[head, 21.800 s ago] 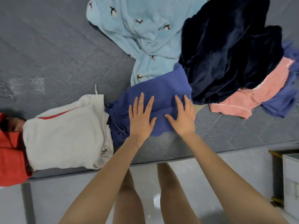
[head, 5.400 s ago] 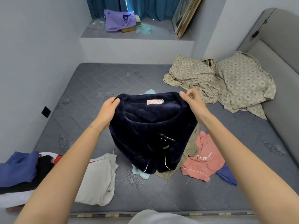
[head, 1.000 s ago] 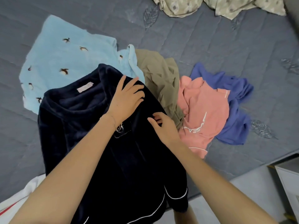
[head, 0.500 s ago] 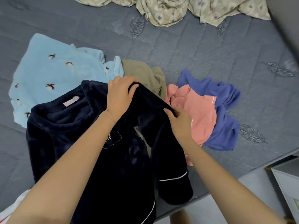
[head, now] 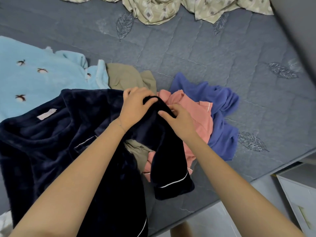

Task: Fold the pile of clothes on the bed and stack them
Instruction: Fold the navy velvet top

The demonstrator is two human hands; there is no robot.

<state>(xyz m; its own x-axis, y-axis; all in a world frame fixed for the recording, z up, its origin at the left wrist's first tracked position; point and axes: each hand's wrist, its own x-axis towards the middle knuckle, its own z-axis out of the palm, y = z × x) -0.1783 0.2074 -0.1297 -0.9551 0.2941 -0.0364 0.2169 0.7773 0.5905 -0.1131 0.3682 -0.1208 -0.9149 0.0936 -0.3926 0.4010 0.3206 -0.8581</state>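
Note:
A dark navy fleece pyjama top [head: 51, 142] lies spread on the grey mattress [head: 205, 53], collar to the left. My left hand [head: 135, 106] grips its right sleeve near the shoulder, fingers curled over the fabric. My right hand [head: 179, 122] pinches the same sleeve just below; the cuff with white piping [head: 172, 183] hangs toward the bed's edge. Under and beside the top lie a light blue fleece with bird motifs [head: 39, 79], an olive garment [head: 128, 77], a pink shirt [head: 195, 110] and a blue garment [head: 222, 117].
A crumpled patterned beige sheet [head: 171, 7] lies at the far side of the mattress. A white cabinet [head: 297, 199] stands on the floor at the right, beside the bed's near edge. A white garment's corner [head: 4, 223] shows at the bottom left.
Both hands have moved right along the navy top and lifted its right sleeve over the pink shirt; a second ago they lay on the top's front.

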